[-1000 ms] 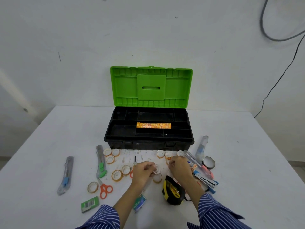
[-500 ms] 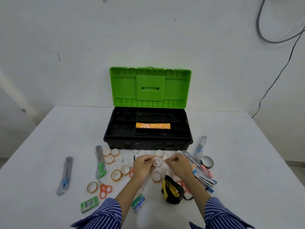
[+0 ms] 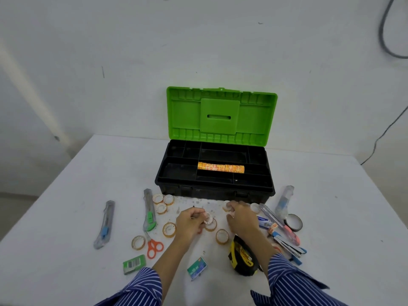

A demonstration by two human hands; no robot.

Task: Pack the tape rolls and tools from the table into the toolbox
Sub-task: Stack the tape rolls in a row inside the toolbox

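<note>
The toolbox (image 3: 215, 186) stands open toward the desk's (image 3: 66, 217) far edge, an orange tape stack (image 3: 221, 167) lying in its middle compartment. Just in front of it the left hand (image 3: 190, 224) pinches a small tape roll (image 3: 208, 218) in curled fingers, while the right hand (image 3: 241, 218) curls its fingers round another roll (image 3: 226, 207), loose rolls and cutters scattered toward the near edge

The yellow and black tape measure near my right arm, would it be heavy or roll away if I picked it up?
The tape measure looks chunky and solid, so it is probably heavy for its size. Its rounded case might rock, but it seems to sit steady on the table, so rolling away looks unlikely. Its hard casing probably will not bend.
</note>
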